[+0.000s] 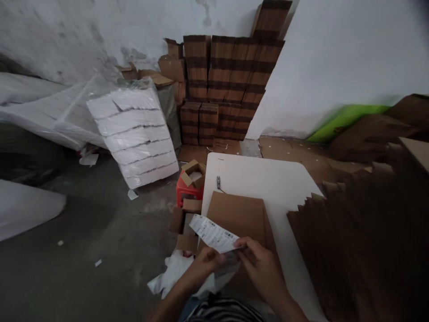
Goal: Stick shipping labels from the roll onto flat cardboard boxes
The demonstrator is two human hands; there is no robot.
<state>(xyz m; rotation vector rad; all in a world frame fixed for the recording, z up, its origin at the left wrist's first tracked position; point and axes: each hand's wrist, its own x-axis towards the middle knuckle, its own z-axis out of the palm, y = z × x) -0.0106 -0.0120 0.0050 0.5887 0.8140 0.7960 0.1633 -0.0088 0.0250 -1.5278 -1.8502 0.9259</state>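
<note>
A white strip of printed labels [214, 233] with barcodes slants above a brown cardboard box [239, 212]. My right hand [259, 264] pinches the strip's right end between thumb and fingers. At the lower edge of the strip, my left hand [208, 263] is closed, thumb and finger pressed together. A pale, see-through sheet [229, 266] hangs between the two hands; whether it is part of the strip I cannot tell. The box lies on a white table [268, 172], with a small metal tool [219, 182] beyond its far edge.
Open cartons [187, 242] and a red stool [182, 190] stand left of the table. Flattened cardboard [355, 237] is stacked at the right. Wrapped white bundles [137, 129] and piled brown cardboard [231, 71] stand by the wall. White plastic [174, 273] bunches near my left forearm.
</note>
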